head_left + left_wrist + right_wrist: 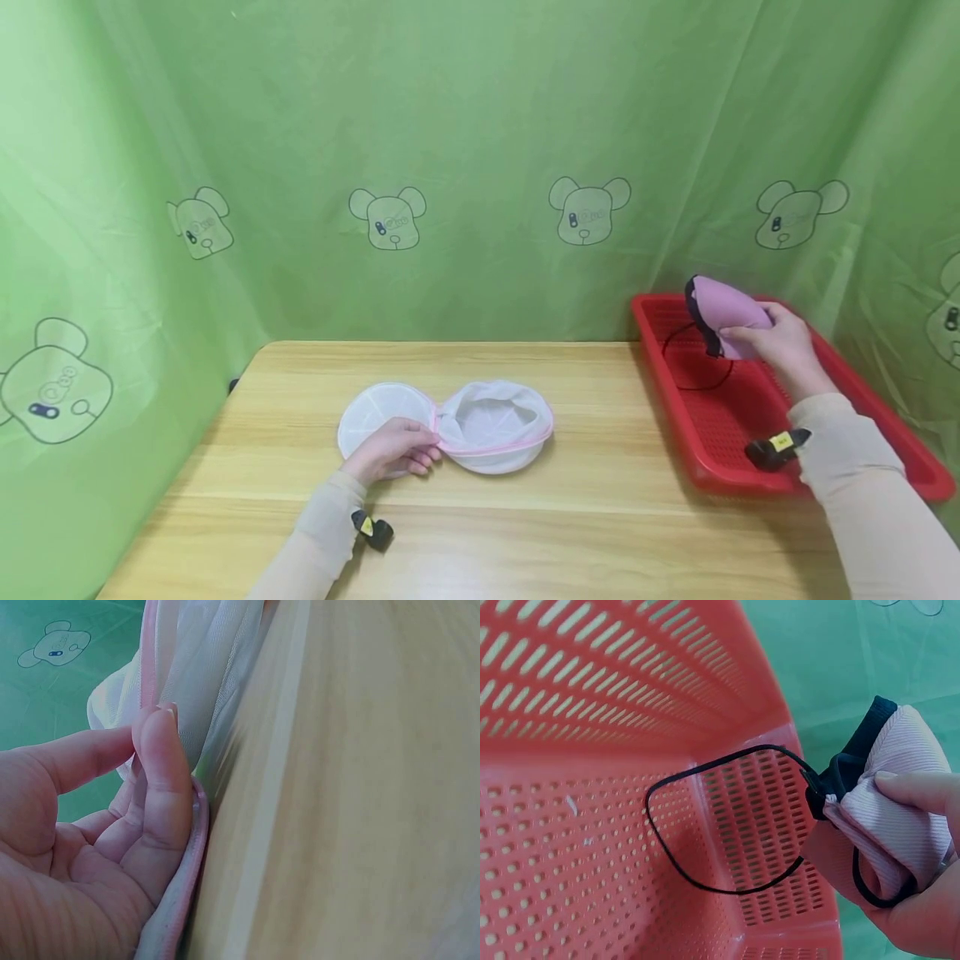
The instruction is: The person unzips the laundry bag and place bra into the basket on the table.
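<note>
A white mesh laundry bag (498, 458) with a pink zip edge lies unzipped on the table. Its round lid (378, 408) is folded out to the left, and the bowl-like half gapes upward. My left hand (396, 446) pinches the pink edge where the two halves meet, thumb against forefinger in the left wrist view. Over at the right, my right hand (783, 350) grips a folded pink bra (723, 308) above the red basket (671, 417). Ribbed pink fabric and black trim show in the right wrist view, and a thin black strap (705, 886) hangs from it in a loop.
The wooden table (525, 533) ends at a green curtain (480, 108) printed with bear heads, which also closes off both sides. The basket has slotted walls and stands at the table's right edge.
</note>
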A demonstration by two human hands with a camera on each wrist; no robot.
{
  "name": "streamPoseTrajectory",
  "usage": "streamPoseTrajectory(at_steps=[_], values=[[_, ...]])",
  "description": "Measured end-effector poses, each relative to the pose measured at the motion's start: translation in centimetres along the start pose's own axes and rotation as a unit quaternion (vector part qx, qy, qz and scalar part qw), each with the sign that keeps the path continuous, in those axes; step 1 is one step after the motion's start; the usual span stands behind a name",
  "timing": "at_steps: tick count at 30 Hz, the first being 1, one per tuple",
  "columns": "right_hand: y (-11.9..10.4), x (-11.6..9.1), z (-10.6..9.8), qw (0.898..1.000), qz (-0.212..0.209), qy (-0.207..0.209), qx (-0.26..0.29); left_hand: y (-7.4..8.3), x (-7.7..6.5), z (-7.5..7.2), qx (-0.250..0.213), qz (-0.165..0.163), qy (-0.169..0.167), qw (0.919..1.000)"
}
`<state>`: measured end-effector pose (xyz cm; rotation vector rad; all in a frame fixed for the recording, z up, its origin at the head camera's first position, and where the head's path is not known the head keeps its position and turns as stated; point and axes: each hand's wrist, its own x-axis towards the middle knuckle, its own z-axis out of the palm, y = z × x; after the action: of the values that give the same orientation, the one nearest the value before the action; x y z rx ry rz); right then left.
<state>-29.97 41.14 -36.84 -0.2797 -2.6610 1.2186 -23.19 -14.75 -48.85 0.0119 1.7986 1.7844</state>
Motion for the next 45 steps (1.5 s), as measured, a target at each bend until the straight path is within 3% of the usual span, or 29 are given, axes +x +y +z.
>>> streamPoseTrajectory(at_steps=[6,13,19,26,45], values=[[0.8,0.7,0.0,0.999,-0.021,-0.014,-0.03,0.0,0.0,-0.1,0.005,0.0,0.005,1.0],[2.1,1.2,-0.3,0.997,-0.052,-0.049,-0.013,0.3,-0.1,0.0,0.005,0.001,0.003,1.0],[3.1,1.9,-0.6,0.993,-0.08,-0.073,-0.036,0.3,0.0,-0.1,0.002,0.004,0.001,1.0],[3.6,2.5,-0.7,0.989,-0.072,-0.116,-0.062,0.1,0.0,-0.2,-0.001,0.004,0.0,1.0],[5.2,3.2,0.3,0.98,-0.072,-0.132,-0.13,-0.1,0.0,0.1,-0.002,0.003,0.001,1.0]])
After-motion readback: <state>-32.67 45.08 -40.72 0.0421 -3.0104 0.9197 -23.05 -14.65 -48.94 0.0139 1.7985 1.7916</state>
